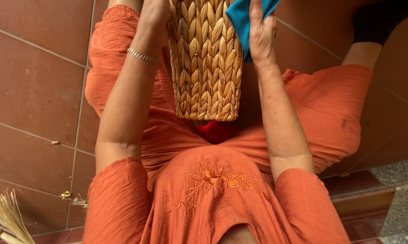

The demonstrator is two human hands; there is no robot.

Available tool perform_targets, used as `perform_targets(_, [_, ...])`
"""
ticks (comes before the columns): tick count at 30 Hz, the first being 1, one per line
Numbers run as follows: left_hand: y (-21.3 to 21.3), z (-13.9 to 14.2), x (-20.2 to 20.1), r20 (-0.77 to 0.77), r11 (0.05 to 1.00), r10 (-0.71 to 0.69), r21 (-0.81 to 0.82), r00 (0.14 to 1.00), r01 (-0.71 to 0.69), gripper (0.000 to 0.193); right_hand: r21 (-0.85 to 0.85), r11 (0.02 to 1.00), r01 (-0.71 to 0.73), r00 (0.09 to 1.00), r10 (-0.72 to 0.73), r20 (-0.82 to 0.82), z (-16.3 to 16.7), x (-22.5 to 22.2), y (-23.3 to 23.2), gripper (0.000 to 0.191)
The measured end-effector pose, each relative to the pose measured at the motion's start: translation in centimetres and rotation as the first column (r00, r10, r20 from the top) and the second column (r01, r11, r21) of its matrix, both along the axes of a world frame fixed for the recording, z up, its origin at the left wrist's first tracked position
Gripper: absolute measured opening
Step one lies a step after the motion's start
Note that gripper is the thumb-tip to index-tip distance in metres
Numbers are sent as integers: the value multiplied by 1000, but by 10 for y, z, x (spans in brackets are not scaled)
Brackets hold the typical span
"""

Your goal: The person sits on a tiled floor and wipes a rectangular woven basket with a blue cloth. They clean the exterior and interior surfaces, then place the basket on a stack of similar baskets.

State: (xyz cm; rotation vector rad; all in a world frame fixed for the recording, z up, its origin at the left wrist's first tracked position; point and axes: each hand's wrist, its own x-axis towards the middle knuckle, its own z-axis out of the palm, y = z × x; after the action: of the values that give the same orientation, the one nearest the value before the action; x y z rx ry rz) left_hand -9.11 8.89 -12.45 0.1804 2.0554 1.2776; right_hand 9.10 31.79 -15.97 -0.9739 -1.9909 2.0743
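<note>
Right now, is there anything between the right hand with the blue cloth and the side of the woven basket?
Nothing visible. The right hand presses the blue cloth directly against the side of the woven basket; only the cloth itself lies between palm and weave. The left hand holds the basket's other side.

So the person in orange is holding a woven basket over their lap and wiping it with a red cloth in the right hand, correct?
Not quite: the cloth is blue, not red. The head view shows the right hand pressing it against the woven basket, which the left hand steadies above the lap.
</note>
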Motion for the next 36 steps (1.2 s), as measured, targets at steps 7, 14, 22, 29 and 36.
perform_targets(7, [19,45,35,205,851,210,443,956,-282,56,171,979,111,994,-107,-32,60,45,-38,57])
perform_targets(14, [-31,90,107,115,700,144,690,983,-183,74,123,968,217,938,-172,-302,125,91,-63,45])
perform_targets(22, [-59,101,164,196,704,-102,707,975,-69,65,256,933,254,937,-172,-303,145,136,-42,42])
perform_targets(29, [-45,118,191,206,831,143,506,968,-231,45,653,757,-14,913,277,-301,219,134,-59,52])
perform_targets(36, [-34,110,183,132,692,142,695,981,-194,42,952,111,-284,893,392,221,239,76,-101,67])
